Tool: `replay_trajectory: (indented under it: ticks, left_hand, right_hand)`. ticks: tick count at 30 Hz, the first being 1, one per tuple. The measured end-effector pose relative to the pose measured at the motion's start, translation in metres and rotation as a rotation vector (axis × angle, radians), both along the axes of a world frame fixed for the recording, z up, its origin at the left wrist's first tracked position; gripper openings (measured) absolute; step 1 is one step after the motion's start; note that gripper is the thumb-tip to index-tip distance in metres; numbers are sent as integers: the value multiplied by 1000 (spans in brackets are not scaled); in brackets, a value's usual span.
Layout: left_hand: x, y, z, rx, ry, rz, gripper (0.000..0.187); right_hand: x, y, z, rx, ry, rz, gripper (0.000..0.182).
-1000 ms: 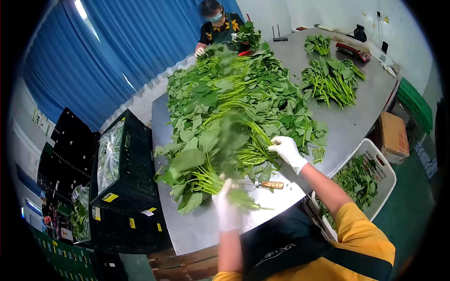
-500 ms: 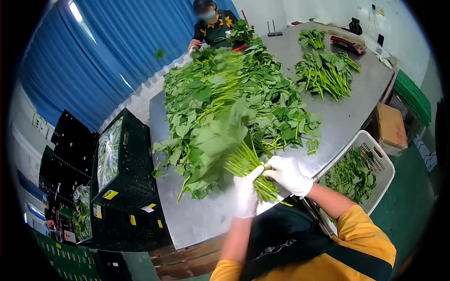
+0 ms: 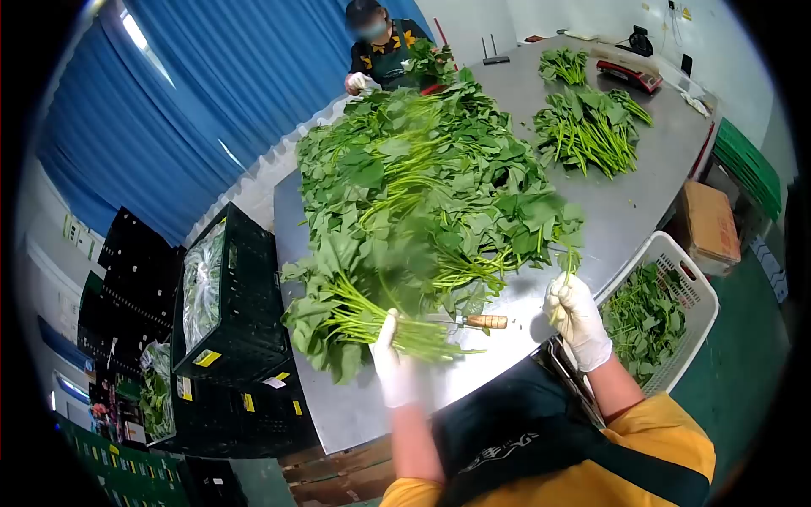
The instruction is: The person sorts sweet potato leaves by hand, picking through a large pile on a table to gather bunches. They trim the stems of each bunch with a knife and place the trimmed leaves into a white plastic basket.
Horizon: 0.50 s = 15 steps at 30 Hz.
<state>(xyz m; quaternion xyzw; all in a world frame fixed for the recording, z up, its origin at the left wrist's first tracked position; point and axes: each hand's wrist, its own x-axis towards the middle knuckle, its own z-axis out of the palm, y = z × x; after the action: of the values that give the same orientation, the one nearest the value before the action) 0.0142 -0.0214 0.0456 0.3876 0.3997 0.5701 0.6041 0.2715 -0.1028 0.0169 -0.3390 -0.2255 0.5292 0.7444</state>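
My left hand [image 3: 394, 363], in a white glove, is closed around the stems of a bunch of leafy greens [image 3: 342, 314]. The bunch lies low over the near left of the metal table [image 3: 314, 401], its leaves pointing left. At the near right edge my right hand [image 3: 576, 319], also gloved, is pinched on a thin leafy stem [image 3: 569, 260]. Between the hands lies a knife with a wooden handle [image 3: 487, 322], its blade partly hidden by the greens. A large pile of leafy greens [image 3: 405, 182] spreads beyond both hands.
A white crate [image 3: 699, 325] with loose greens stands beside my right arm. Dark crates [image 3: 221, 351] are stacked at the left. Sorted bunches [image 3: 591, 135] and a red scale [image 3: 627, 74] sit on the far right. Across the table a masked co-worker [image 3: 390, 51] handles greens.
My hands have come apart. The left has carried the bunch leftward and lower, while the right has let go of the stem ends and moved right. The knife handle is now visible.
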Motion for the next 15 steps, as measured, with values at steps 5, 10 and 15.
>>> replay_trajectory:
  ticks: [5, 10, 15]
  left_hand:
    - [22, -12, -3, 30, -94, -141, 37]
    - [36, -14, -2, -34, -248, -284, 39]
    - [35, -9, -42, -203, -316, -191, 43]
  right_hand:
    - [-49, 38, -11, -127, -225, 532, 31]
    - [-79, 56, -7, -134, -225, 436, 26]
    - [-61, 32, -20, -140, -213, 445, 15]
